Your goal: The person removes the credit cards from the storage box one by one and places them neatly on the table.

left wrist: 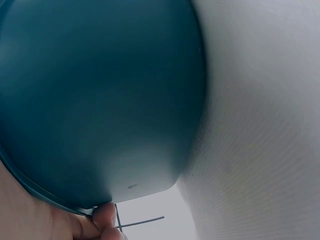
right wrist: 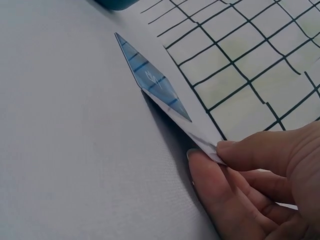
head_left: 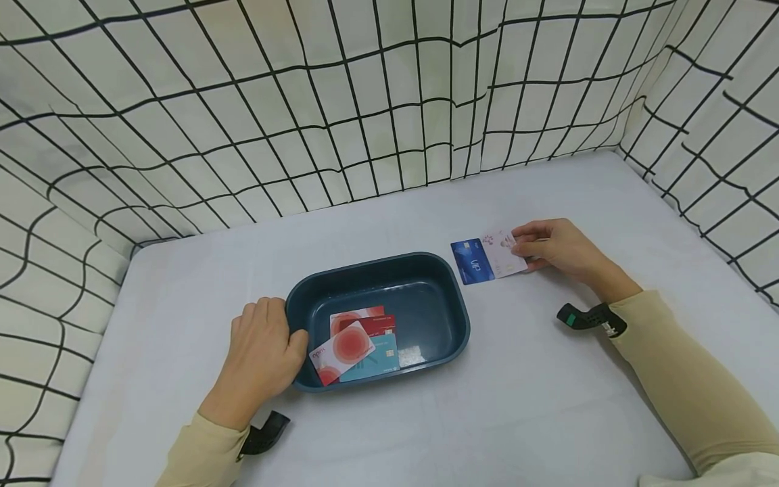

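Observation:
My left hand (head_left: 258, 352) grips the left end of a dark teal plastic basin (head_left: 429, 308), thumb over the rim; the left wrist view shows fingertips (left wrist: 104, 215) curled at the rim. Several cards lie overlapping inside: a white card with red circles (head_left: 349, 346) on top, a light teal card (head_left: 383, 355) and a red card (head_left: 383, 325) under it. Right of the basin, my right hand (head_left: 562, 250) pinches a white card with pink flowers (head_left: 500, 253) between thumb and fingers. A blue VIP card (head_left: 472, 262) is partly covered by it; both tilt up toward the hand in the right wrist view.
A white cloth (head_left: 487, 419) covers the table. Pale panels with a black grid (head_left: 389, 101) rise along its back, left and right sides. Black wrist-worn devices (head_left: 590, 318) stick out by both sleeves.

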Available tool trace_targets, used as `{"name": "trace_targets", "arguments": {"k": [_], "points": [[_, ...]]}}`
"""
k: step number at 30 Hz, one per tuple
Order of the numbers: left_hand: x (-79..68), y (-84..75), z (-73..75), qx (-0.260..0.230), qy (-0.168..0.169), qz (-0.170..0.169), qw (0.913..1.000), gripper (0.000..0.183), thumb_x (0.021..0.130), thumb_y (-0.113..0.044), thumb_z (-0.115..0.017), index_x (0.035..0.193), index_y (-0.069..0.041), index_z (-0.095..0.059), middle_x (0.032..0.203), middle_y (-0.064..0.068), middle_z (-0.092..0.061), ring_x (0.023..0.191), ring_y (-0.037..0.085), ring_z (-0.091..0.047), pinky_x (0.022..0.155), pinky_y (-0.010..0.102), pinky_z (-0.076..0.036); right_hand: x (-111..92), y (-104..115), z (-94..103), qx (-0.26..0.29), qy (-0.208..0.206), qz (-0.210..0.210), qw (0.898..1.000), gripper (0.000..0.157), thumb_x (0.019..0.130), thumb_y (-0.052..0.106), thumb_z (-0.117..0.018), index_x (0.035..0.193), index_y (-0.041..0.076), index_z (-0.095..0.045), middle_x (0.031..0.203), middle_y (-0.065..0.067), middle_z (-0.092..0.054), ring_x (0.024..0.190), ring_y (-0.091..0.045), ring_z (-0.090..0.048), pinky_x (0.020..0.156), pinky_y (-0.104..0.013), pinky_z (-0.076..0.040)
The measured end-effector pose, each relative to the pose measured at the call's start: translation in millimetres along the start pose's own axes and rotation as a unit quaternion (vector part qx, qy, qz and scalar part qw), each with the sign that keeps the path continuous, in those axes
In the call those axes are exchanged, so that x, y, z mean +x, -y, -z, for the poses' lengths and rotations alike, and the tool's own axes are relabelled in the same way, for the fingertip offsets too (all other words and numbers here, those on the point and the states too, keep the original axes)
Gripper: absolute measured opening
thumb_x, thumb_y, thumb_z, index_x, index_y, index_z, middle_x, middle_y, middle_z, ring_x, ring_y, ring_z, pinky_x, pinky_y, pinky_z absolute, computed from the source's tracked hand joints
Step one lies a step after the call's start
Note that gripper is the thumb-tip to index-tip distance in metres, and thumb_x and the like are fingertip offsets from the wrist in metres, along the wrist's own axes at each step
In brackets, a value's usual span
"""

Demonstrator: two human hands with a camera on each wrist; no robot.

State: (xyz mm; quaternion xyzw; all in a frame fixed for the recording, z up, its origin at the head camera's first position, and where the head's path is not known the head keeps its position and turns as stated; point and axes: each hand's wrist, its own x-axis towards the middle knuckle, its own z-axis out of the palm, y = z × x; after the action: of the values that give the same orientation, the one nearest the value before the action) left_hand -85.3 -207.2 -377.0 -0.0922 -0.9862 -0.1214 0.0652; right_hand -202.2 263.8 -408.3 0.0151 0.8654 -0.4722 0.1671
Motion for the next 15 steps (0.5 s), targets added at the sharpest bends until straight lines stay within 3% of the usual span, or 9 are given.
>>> {"name": "trace_targets", "arguments": {"k": [15], "points": [[0.2, 0.5, 0.1, 0.0, 0.001, -0.001, 1.0, 0.022, 0.087, -0.016, -0.051, 0.095, 0.005, -0.051, 0.083, 0.015, -0.049, 0.079, 0.029, -0.041, 0.071, 0.04, -0.028, -1.1, 4.9, -0.4, -0.037, -0.004, -0.005, 0.999, 0.052, 0.103, 0.038, -0.06, 0.143, 0.006, -0.058, 0.136, -0.019, -0.061, 0.11, -0.027, -0.063, 0.075, -0.018, -0.057]]}}
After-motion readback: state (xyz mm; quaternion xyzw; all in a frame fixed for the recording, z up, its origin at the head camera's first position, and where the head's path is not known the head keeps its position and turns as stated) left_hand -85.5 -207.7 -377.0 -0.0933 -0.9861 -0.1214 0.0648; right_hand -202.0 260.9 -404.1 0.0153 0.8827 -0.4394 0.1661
